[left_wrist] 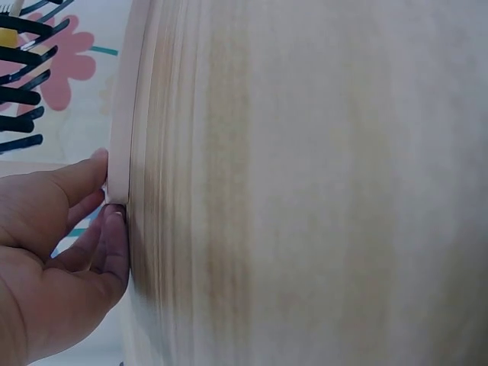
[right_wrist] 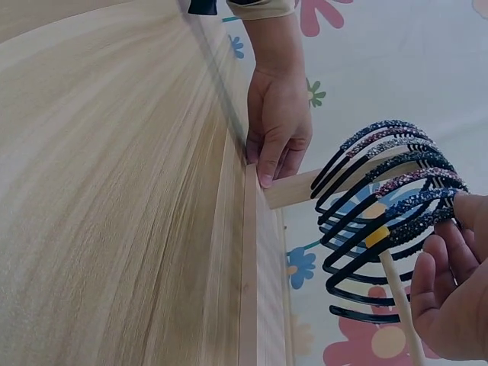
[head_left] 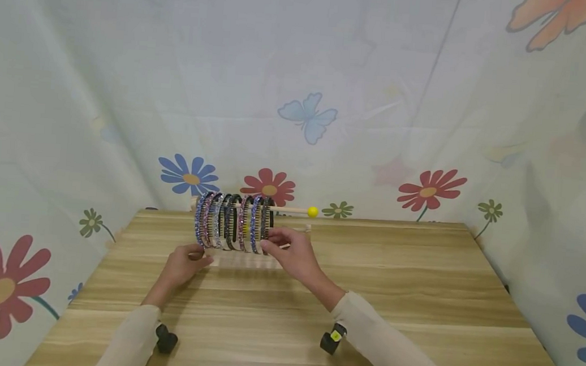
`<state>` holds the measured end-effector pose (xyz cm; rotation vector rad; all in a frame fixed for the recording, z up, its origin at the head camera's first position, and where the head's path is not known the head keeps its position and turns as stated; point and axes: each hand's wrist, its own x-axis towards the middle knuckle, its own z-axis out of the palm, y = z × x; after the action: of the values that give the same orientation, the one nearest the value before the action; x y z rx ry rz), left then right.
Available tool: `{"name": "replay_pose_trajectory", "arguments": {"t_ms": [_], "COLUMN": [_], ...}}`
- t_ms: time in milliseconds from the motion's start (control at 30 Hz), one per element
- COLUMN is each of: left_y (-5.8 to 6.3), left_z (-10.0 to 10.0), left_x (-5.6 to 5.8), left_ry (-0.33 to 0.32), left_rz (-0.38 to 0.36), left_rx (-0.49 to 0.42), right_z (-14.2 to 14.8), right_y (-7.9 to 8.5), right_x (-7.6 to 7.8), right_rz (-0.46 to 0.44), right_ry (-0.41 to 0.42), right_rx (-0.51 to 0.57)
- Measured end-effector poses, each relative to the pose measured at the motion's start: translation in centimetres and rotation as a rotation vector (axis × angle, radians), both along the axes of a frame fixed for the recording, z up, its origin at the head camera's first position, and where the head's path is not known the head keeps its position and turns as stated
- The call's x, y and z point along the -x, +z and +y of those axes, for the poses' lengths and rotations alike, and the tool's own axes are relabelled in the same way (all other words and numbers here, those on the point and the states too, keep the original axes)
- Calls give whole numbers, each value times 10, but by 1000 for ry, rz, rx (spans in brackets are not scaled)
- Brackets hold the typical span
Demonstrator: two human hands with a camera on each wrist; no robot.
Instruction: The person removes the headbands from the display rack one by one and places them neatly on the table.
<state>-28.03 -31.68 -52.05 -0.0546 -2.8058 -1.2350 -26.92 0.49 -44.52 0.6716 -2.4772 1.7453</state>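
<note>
Several glittery headbands [head_left: 217, 220], in blue, pink, silver and dark tones, hang side by side on a wooden headband stand [head_left: 293, 209] with a yellow ball at its rod's right end. My right hand [head_left: 295, 254] pinches the dark glittery headband [right_wrist: 415, 225] at the right end of the row, between thumb and fingers. At the stand's front left corner is my left hand [head_left: 181, 266]. Its thumb and fingers grip the edge of the flat wooden base [left_wrist: 126, 91], as the left wrist view shows. The headbands' black prongs hang open around the rod in the right wrist view.
The stand rests on a wood-grain table [head_left: 392, 292], towards its far edge. Behind and beside the table hangs a pale cloth [head_left: 219, 76] printed with flowers and butterflies. A black wrist camera [head_left: 332, 340] sits below the right sleeve.
</note>
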Motion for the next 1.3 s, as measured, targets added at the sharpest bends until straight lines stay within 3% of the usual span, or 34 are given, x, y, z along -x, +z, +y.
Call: {"name": "replay_pose_trajectory", "arguments": {"t_ms": [833,1300], "left_y": [-2,-1], "left_z": [-4,-1], "left_x": [3,2], "left_ry": [6,9], "left_rz": [-10,-36], "left_rx": [15,7], "right_z": [18,28], "right_y": [14,26], "right_x": [3,6], "right_rz": [71,108], "right_ry": [-29,-37], "right_rx": [-20,24]}}
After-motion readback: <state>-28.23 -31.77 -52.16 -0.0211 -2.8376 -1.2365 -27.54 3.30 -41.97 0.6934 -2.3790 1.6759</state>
